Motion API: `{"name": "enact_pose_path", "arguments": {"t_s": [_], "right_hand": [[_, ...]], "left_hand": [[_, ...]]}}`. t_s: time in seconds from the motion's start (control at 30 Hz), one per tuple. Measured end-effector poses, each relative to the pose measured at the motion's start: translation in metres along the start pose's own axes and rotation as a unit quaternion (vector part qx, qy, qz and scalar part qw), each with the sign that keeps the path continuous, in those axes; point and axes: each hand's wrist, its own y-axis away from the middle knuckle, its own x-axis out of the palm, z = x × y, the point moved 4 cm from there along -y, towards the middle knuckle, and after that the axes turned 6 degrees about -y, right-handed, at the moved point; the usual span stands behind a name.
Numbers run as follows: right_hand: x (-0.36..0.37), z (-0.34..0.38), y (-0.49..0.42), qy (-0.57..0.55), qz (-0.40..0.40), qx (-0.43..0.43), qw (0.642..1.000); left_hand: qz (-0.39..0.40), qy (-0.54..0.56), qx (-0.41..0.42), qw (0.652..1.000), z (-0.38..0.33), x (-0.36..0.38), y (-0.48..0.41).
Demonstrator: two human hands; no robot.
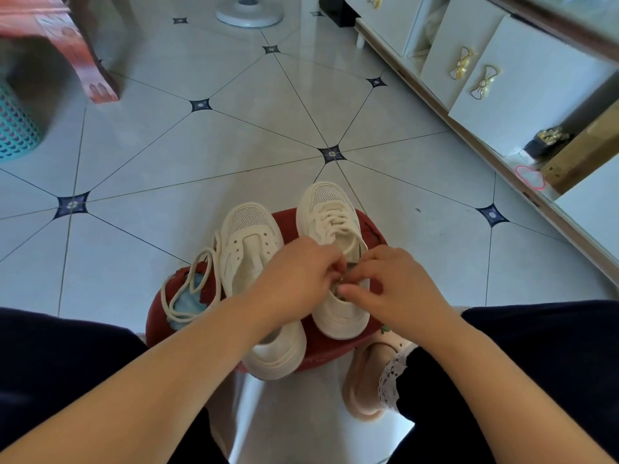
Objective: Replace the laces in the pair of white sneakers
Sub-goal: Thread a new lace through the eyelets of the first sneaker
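Right sneaker (330,222) and left sneaker (249,242) are sitting side by side on the red stool (335,349), near centre. Left hand (298,276) and right hand (392,283) are both pinching the threaded lace (331,217) at the right sneaker's near end; a loose lace (174,316) is trailing left off the unlaced left one.

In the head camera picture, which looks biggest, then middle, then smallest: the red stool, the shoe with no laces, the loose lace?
1. red stool, the widest thing.
2. shoe with no laces, though an arm hides part of it.
3. loose lace, a thin loop beside that shoe.
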Motion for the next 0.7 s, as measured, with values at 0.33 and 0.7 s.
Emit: {"name": "enact_pose_path", "arguments": {"t_s": [0.33, 0.7], "right_hand": [[0.005, -0.020, -0.006, -0.144, -0.122, 0.148, 0.971], [-0.011, -0.020, -0.034, -0.065, -0.108, 0.137, 0.983]], "left_hand": [[-0.090, 0.082, -0.105, 0.987, 0.013, -0.019, -0.004], [-0.037, 0.114, -0.089, 0.989, -0.001, -0.013, -0.024]]}}
